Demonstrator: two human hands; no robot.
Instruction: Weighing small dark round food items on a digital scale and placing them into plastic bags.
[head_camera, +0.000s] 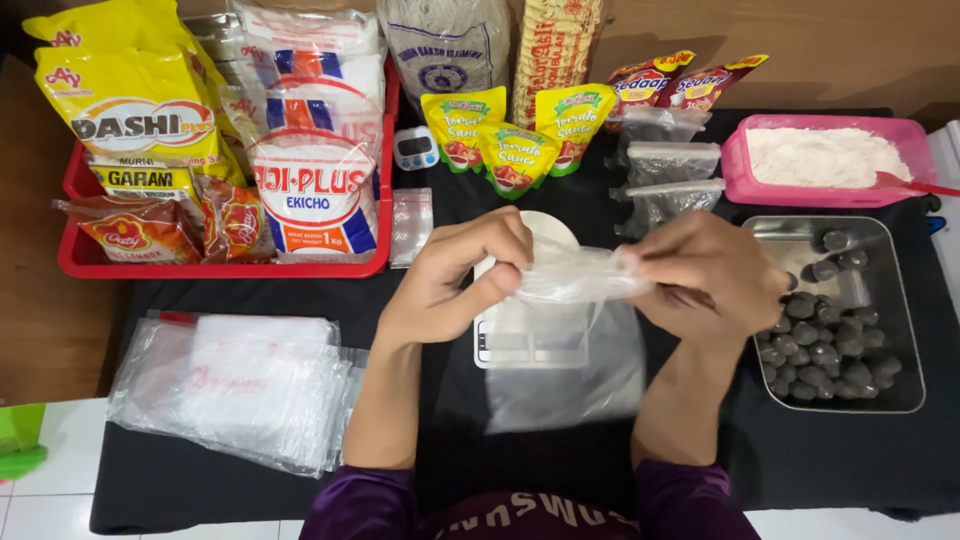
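Pinching the mouth of a clear plastic bag (575, 330) from both sides, my left hand (455, 285) and right hand (705, 275) hold it up over a small white scale (530, 335) on the black table cover (200, 480). Both grips are narrow, fingers (500, 280) closed tight on the film. I see the bag hanging slack between my hands, above the scale. At my right sits a metal tray (905, 330) of dark round balls (820, 350), with a pink tub of white powder (825, 160) behind it. At my left lies a stack of clear bags (240, 385), near a red basket (75, 255) of seasoning packets.
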